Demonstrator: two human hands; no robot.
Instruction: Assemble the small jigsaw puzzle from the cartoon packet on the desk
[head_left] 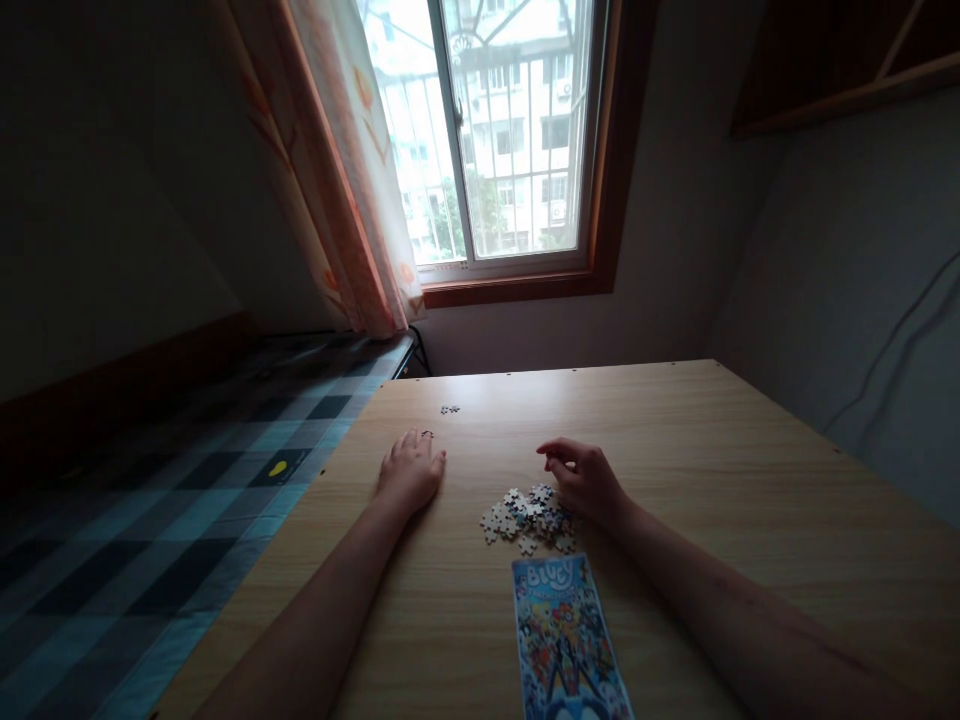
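My left hand lies palm down on the table, fingers stretched forward. A dark-edged puzzle piece shows at its fingertips, partly hidden by them. Just beyond sit a few small puzzle pieces close together. Over the far right side of a heap of puzzle pieces is my right hand, its fingers bent and thumb a little apart; I see nothing between them. Most pieces in the heap show pale backs, some a dark printed side. A colourful picture sheet marked "Bluey" lies nearest me, below the heap.
The light wooden tabletop carries all of this. Left of it is a bed with a checked cover. A window with an orange curtain stands behind the table, and a wall with a cable is at right.
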